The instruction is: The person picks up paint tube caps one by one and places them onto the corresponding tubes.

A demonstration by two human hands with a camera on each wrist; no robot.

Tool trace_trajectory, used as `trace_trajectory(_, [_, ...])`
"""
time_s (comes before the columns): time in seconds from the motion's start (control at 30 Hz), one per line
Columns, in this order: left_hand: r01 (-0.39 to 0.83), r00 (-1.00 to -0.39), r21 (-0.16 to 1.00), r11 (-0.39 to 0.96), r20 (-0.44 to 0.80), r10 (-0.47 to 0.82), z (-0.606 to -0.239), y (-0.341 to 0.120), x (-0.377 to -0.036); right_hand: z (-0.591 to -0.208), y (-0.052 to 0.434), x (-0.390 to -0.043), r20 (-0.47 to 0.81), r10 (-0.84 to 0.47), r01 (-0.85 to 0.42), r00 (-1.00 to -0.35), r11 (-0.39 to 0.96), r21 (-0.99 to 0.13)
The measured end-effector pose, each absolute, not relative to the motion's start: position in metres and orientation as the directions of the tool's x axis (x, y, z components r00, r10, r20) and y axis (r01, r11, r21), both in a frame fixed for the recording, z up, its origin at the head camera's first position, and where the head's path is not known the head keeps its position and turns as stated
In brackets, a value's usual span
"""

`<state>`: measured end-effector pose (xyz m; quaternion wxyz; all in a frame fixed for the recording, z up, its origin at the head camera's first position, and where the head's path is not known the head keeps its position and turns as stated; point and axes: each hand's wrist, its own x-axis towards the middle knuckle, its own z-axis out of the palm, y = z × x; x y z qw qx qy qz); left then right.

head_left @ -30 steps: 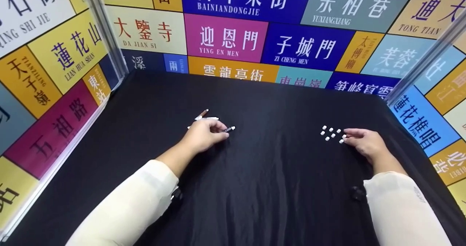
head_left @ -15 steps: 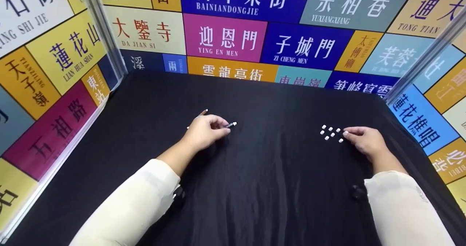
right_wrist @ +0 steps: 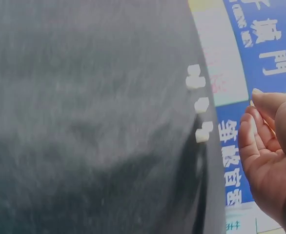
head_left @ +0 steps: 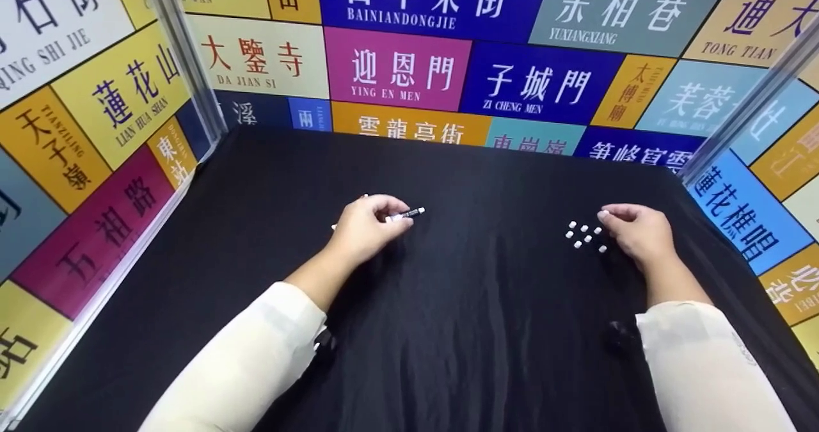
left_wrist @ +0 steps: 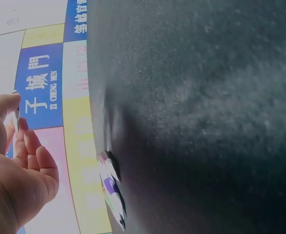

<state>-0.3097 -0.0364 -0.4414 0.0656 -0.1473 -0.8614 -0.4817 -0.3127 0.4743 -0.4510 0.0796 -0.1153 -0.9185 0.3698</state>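
In the head view my left hand (head_left: pixel 370 228) pinches a slim black-and-white marker (head_left: pixel 413 213) between thumb and fingers, its white end pointing right. The left wrist view shows that hand (left_wrist: pixel 21 165) raised above the cloth, with more markers (left_wrist: pixel 112 190) lying below it. On the right, my right hand (head_left: pixel 642 232) pinches a small white piece (head_left: pixel 602 214) at its fingertips, mostly hidden by them. Several similar small white pieces (head_left: pixel 587 239) lie loosely grouped just left of that hand. They also show as pale pieces (right_wrist: pixel 201 105) in the right wrist view.
A black cloth (head_left: pixel 441 317) covers the table, with soft folds running toward the front. Panels with colourful street-name signs (head_left: pixel 397 67) wall it in at the back and both sides. Metal posts (head_left: pixel 192 67) stand at the back corners.
My right hand has lifted a white piece from the group and moved slightly up and left. My left hand has risen a little to the right with the marker, which now lies flatter.
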Motion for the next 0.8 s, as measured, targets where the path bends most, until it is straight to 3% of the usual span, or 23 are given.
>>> trace_trajectory(0.47, [0.334, -0.942, 0.858, 0.39, 0.322, 0.097, -0.444, -0.029, -0.309, -0.453, 0.427, -0.306, 0.238, 0.289, 0.022, -0.927, 0.675, -0.737])
trace_trajectory(0.8, [0.472, -0.875, 0.777, 0.416, 0.469, 0.117, -0.438, -0.015, -0.307, -0.444, 0.39, -0.303, 0.316, 0.28, -0.067, -0.906, 0.643, -0.763])
